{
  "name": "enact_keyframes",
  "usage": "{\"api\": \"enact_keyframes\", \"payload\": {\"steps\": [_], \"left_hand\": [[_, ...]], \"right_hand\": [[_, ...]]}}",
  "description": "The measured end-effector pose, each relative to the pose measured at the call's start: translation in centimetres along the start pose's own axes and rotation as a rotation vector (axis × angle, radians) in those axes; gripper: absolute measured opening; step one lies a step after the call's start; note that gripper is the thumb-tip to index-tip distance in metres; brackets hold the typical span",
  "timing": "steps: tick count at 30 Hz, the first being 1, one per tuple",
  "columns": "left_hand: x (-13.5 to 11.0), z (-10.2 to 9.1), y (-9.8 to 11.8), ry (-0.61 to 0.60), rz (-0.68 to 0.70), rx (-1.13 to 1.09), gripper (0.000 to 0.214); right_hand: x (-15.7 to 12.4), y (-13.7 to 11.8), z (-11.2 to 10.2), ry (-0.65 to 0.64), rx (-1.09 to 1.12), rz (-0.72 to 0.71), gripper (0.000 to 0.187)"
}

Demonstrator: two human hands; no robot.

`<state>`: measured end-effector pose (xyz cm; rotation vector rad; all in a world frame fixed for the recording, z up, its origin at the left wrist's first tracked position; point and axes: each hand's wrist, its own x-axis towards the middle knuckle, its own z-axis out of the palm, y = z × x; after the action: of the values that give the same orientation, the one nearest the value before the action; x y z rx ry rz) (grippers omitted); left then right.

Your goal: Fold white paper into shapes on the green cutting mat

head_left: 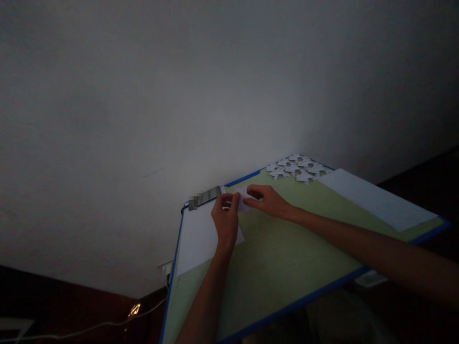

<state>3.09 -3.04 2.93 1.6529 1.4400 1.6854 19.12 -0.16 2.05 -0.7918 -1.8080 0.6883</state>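
While the left hand [225, 217] pinches the left edge of a small white paper [243, 206] over the green tabletop [287, 248], the right hand [269, 200] curls at its opposite edge, thumb and forefinger slightly parted; in this dim light I cannot tell whether they grip it.

The small held piece [243, 198], left sheet [197, 234], right sheet [376, 198] and far folded shapes [304, 176] look like matt paper; the far-left screen [210, 196] is glossy, glass-like; the tabletop [287, 253] looks smooth; the wall [215, 95] is matt, faintly rough.
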Motion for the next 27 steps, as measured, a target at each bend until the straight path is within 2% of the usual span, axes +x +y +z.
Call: {"api": "enact_keyframes", "payload": {"steps": [19, 27], "left_hand": [[0.3, -0.4, -0.3, -0.002, -0.032, -0.003, 0.022], [-0.1, -0.4, -0.2, -0.019, 0.169, 0.19, 0.012]], "right_hand": [[0.0, 0.4, 0.1, -0.069, -0.047, -0.061, 0.015], [0.0, 1.0, 0.2, -0.079, -0.063, -0.052, 0.018]]}}
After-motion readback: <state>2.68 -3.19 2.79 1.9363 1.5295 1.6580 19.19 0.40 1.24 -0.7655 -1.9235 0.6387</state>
